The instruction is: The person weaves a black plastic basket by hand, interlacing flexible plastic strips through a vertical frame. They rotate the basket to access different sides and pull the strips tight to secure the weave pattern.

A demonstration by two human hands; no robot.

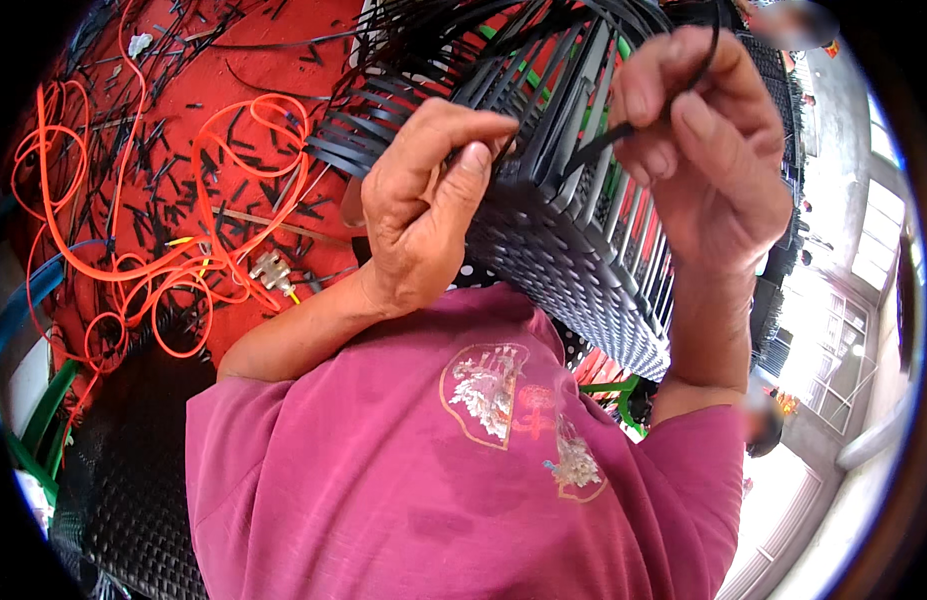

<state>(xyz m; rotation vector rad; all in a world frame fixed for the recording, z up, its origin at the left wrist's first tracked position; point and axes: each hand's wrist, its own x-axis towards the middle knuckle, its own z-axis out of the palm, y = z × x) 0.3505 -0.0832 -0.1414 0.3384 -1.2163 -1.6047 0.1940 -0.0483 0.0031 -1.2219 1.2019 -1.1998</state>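
Note:
A half-woven black wicker piece [573,270] stands in front of me, one face closely woven and the other showing bare parallel bars. My left hand [418,210] is at its left corner, thumb and index finger pinched close together; a short dark bit shows at the fingertips, too small to name surely. Higher and to the right, my right hand [718,150] grips a flat black strip [598,148] between thumb and fingers. That strip slopes down to the corner of the wicker piece, and its other end rises above my fingers.
Loose black strips [348,135] fan out left of the wicker piece. Orange hose [133,270] coils over the red floor [188,75], among many black offcuts. A metal fitting [273,272] lies by the hose. Another black woven piece [133,500] is at lower left.

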